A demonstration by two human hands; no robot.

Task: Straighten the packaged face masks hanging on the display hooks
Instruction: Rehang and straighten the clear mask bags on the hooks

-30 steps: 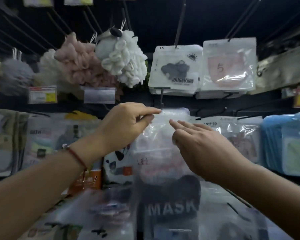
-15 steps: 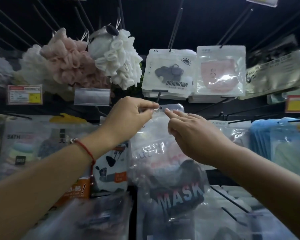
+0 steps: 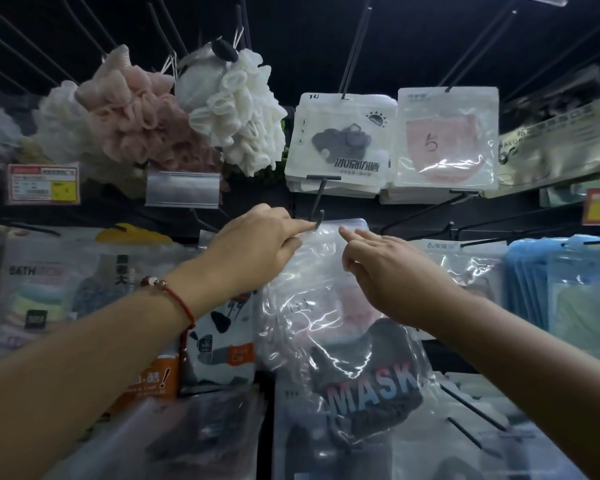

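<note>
A clear plastic mask packet (image 3: 312, 289) with a dark mask marked MASK hangs tilted in the middle of the rack. Its top edge sits at the tip of a black display hook (image 3: 321, 216). My left hand (image 3: 257, 244) pinches the packet's top left corner right beside the hook tip. My right hand (image 3: 385, 265) is in front of the packet's upper right part, its forefinger stretched toward the top edge and the other fingers loosely bent. Whether the packet's hole is over the hook I cannot tell.
Above hang white packs with a dark mask (image 3: 340, 143) and pink mask packs (image 3: 445, 136). Bath puffs (image 3: 174, 109) hang at upper left, blue packs (image 3: 568, 296) at right, more packets below. Bare hook rods (image 3: 475, 410) jut out at lower right.
Both hands have stayed at the packet's top. The top edge has come up to the hook tip, and the lower part with the dark mask has swung right.
</note>
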